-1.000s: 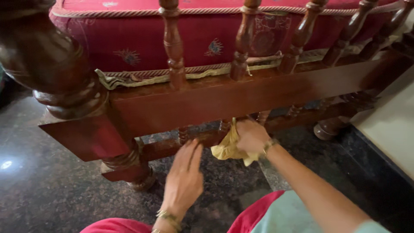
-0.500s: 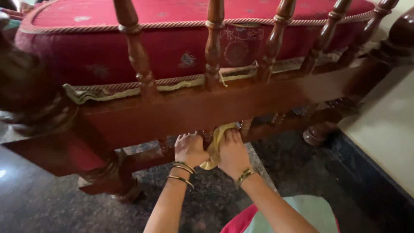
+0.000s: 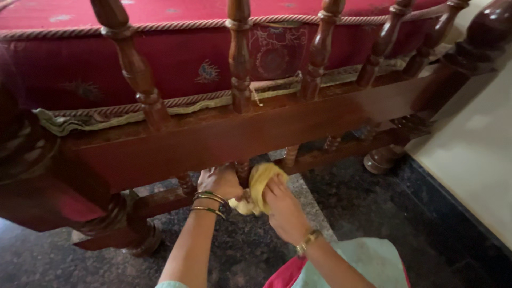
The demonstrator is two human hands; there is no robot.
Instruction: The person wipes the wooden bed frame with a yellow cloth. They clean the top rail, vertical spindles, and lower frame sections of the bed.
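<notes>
A yellow cloth sits wrapped around a short wooden spindle under the bench rail. The left hand and right hand both clasp it with closed fingers, above the dark stone floor.

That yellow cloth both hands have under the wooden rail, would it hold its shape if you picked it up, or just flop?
The yellow cloth is bunched and folded around a small turned spindle between the left hand and right hand, so it probably flops and drapes. It looks thin, so likely light. Its crumpled folds suggest it grips rather than slides, though that is hard to judge.
</notes>
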